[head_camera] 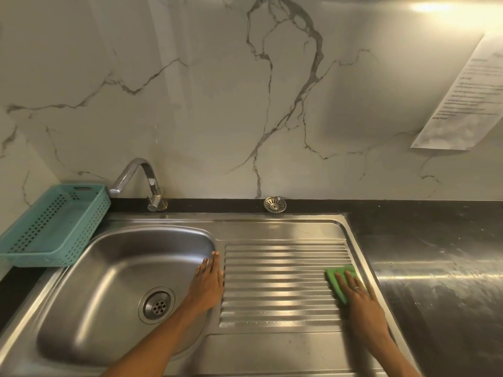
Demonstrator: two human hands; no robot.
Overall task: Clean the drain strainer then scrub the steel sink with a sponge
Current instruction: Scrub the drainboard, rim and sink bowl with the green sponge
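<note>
The person's right hand [360,302] lay flat, fingers extended and a little spread, pressing a green sponge [341,281] onto the ribbed drainboard [283,284] of the steel sink [272,346], at the ridges' 3 o'clock edge. The hand was not gripping; the palm and fingers simply held the sponge down (a ring showed on one finger). The left hand [208,285] rested open, fingers straight and together, on the flat strip between the basin [114,257] and the drainboard, holding nothing.

The drain strainer [275,204] sat out of the sink, on the black ledge [381,206] at the foot of the marble wall [204,91], toward 12 o'clock from the drainboard. The basin's drain opening [157,306] lay at 9 o'clock from the left hand, its perforated inner fitting showing.

A chrome tap [141,180] stood at 12 o'clock behind the basin, its spout turned toward a teal perforated basket [35,257] at the basin's 10 o'clock. A printed sheet [468,96] hung on the wall at 2 o'clock, its text too blurred to read. Dark countertop [435,281] ran off at 3 o'clock.
</note>
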